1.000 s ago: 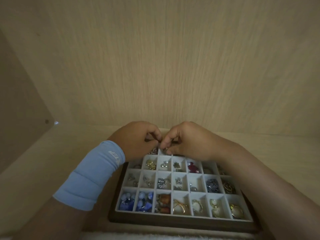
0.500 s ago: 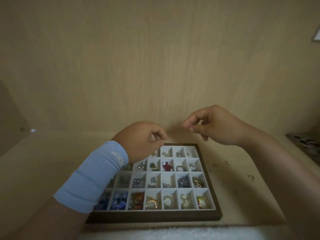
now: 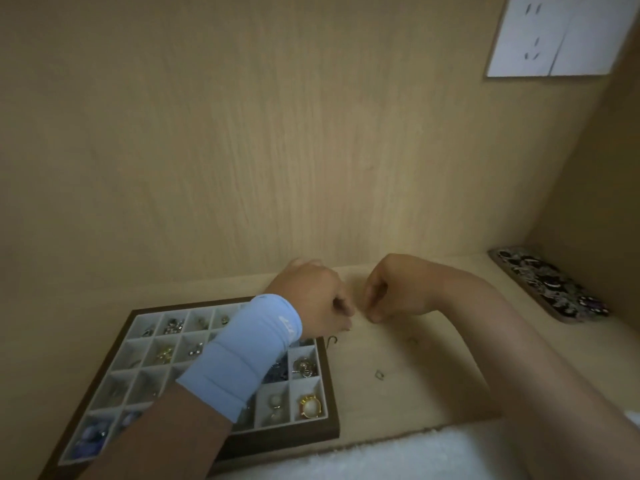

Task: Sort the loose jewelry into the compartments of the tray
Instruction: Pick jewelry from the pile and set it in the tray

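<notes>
The jewelry tray, dark wood with white compartments, lies at the lower left and holds rings, beads and earrings. My left hand, with a light blue wristband, reaches over the tray's far right corner. Its fingers are curled, and a small pale piece shows at the fingertips. My right hand is just to the right, with fingertips pinched together down at the wooden surface. What they pinch is too small to see. Loose pieces lie nearby: a dark hook and a small ring.
A patterned oblong tray lies at the far right against the side panel. A white wall socket is at the top right. A white towel covers the front edge. The wooden back panel stands close behind my hands.
Both hands moved right, from above the tray's far row to the surface beside its right corner. My right hand dropped to the surface. The view swung right.
</notes>
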Demonstrator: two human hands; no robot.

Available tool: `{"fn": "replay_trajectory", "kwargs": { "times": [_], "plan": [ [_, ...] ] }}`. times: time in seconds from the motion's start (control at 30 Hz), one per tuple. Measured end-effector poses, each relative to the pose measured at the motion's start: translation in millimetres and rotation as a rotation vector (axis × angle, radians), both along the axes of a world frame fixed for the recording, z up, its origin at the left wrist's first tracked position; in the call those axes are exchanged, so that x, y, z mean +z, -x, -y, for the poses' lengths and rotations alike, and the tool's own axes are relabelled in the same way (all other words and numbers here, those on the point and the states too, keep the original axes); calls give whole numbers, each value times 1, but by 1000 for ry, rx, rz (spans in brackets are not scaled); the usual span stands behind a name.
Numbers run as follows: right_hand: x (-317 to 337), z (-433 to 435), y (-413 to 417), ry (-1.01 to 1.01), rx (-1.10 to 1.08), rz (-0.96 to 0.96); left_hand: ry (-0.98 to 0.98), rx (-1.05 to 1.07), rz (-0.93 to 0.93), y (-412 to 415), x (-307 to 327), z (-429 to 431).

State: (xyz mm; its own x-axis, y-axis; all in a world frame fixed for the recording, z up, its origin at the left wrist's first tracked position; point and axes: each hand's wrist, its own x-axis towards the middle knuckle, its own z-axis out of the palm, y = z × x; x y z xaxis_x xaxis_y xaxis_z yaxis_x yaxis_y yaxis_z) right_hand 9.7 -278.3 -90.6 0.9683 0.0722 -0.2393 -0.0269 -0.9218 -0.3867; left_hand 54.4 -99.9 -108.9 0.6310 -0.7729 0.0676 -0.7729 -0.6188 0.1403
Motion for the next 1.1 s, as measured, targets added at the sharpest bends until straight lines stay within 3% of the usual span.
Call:
{"fn": "replay_trajectory", "kwargs": {
  "times": [0.33, 0.6, 1.1],
  "plan": [
    [-8, -6, 0, 6, 25, 35, 19, 7, -96, 0, -3, 12],
    [-8, -22, -2, -190, 48, 82, 327, 78, -309, -7, 12, -27],
    [1, -56, -2, -688, 5, 232, 586, 157, -511, -9, 20, -72]
  ]
}}
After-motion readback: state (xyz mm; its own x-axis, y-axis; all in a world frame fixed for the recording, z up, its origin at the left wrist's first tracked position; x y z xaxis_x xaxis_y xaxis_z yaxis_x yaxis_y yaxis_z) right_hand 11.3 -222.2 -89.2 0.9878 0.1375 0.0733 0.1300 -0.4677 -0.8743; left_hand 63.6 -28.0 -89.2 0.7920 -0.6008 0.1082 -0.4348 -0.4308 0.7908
